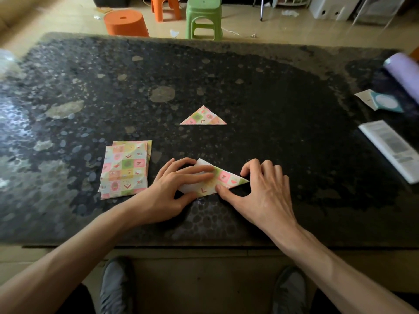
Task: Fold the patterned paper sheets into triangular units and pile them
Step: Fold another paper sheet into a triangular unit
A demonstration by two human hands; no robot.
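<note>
A partly folded patterned sheet (223,179) lies near the table's front edge, its white underside showing at the left. My left hand (174,190) presses flat on its left part with straight fingers. My right hand (264,191) touches the sheet at its right point and lower edge with thumb and fingertips. One finished patterned triangle (203,117) lies further back at the table's middle. A stack of unfolded patterned sheets (125,169) sits to the left of my left hand.
The dark speckled table (272,98) carries a white booklet (392,148), a small card (381,102) and a lilac roll (404,72) at its right side. Orange stools (125,23) and a green stool (204,18) stand on the floor beyond.
</note>
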